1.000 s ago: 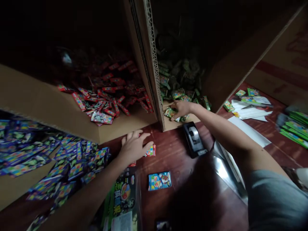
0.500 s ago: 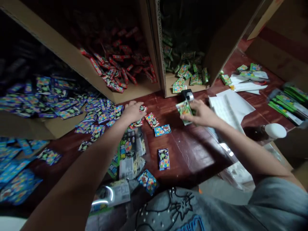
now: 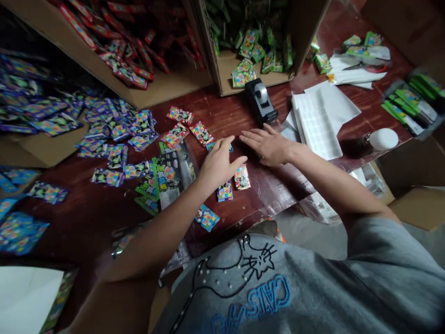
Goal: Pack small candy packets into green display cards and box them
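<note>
My left hand (image 3: 219, 166) hovers over the middle of the table with thumb and fingers apart. Partly hidden beneath it is a blue candy packet (image 3: 210, 146). Near its thumb lie a red and white packet (image 3: 242, 177) and a purple packet (image 3: 225, 191), side by side. My right hand (image 3: 273, 147) is spread flat, palm down, close to the left; whether anything lies under its palm is hidden. Just beyond its fingers stands a black tape dispenser (image 3: 261, 103). Several red packets (image 3: 201, 133) lie past my left hand, and another blue packet (image 3: 207, 218) sits near the table edge.
Cardboard boxes hold purple packets (image 3: 55, 111), red packets (image 3: 128, 55) and green packets (image 3: 250, 44). Printed packaging (image 3: 170, 174) lies left of my hands. White sheets (image 3: 318, 123), scissors (image 3: 365, 68), a white-capped jar (image 3: 383, 139) and green packs (image 3: 406, 104) are on the right.
My left hand has left the red packets and moved right. My right hand no longer visibly holds the green packet and lies flat. A red and white packet now sits beside the purple one.
</note>
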Tool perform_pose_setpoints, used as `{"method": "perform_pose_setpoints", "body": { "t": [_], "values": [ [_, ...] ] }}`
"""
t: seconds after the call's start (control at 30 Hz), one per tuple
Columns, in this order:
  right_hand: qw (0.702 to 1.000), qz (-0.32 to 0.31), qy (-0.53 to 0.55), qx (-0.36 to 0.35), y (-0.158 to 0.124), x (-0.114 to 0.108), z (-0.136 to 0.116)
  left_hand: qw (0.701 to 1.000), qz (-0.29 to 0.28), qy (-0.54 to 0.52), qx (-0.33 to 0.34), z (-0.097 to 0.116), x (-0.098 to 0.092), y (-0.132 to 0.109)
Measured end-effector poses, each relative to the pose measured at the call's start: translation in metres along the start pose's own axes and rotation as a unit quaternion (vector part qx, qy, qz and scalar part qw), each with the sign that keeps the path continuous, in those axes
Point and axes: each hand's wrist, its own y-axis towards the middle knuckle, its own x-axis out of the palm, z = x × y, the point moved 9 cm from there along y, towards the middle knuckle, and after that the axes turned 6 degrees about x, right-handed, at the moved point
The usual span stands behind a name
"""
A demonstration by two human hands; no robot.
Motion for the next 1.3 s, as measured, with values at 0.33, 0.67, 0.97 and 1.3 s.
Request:
{"method": "perform_pose_setpoints", "body": {
  "t": [0.33, 0.67, 0.97, 1.3],
  "values": [
    [0.974, 0.194, 0.055, 0.103, -0.08, 0.01, -0.047, 0.978, -0.146, 0.077, 0.129, 0.007, 0.045, -0.046],
    [0.974, 0.163, 0.021, 0.156, -0.11, 0.028, -0.035, 0.993, -0.047, 0.093, 0.047, 0.021, 0.026, -0.037],
    [0.972, 0.172, 0.013, 0.162, -0.121, 0.053, -0.068, 0.969, -0.106, 0.184, -0.123, 0.033, 0.04, -0.02],
    [0.967, 0.152, 0.178, 0.097, -0.117, 0.032, -0.057, 0.984, -0.153, -0.065, -0.062, 0.011, 0.052, -0.041]
  ]
}}
